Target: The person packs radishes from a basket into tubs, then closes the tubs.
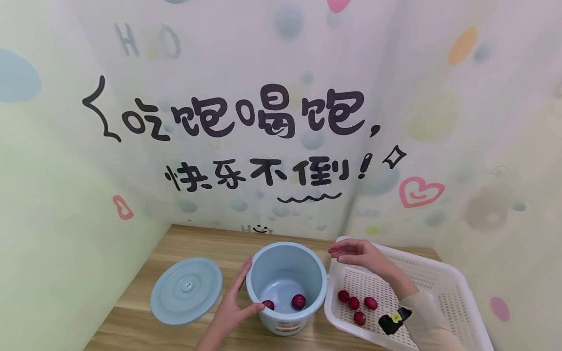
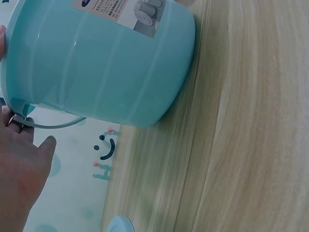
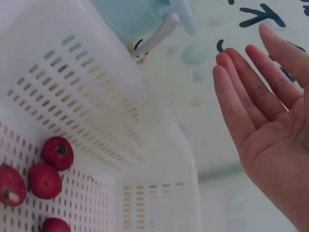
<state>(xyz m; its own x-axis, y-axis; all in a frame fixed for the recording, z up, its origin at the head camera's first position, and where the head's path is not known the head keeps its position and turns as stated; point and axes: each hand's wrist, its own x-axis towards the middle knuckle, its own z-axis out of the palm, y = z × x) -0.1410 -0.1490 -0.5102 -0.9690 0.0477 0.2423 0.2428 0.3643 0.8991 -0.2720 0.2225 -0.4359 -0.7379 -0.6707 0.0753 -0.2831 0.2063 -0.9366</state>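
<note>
Left hand (image 1: 232,304) grips the near-left wall of the blue bucket (image 1: 286,285), thumb hooked over the rim, fingers curled round the outside; left wrist view shows the palm by the wire handle. Bucket upright on the wooden surface (image 1: 145,336). Inside it, just right of the left thumb, two red fruits (image 1: 298,301) on the bottom.

Right hand (image 1: 357,253) is open and empty, fingers straight and together, palm showing in the wrist view. It hovers over the far-left corner of the white basket (image 1: 456,287), just right of the bucket rim, touching neither as far as can be seen.

Below and behind the right hand, four red fruits (image 1: 356,303) lie loose on the basket floor, close together. Bucket lid (image 1: 186,291) lies flat on the surface, left of the left hand, apart from the bucket.

Risks, as judged:
- bucket light and nearly empty; a push from the left hand could slide or tip it
- basket touches bucket side; knocking one may shift the other
- fruits round, may roll off if dropped wide of the rim
</note>
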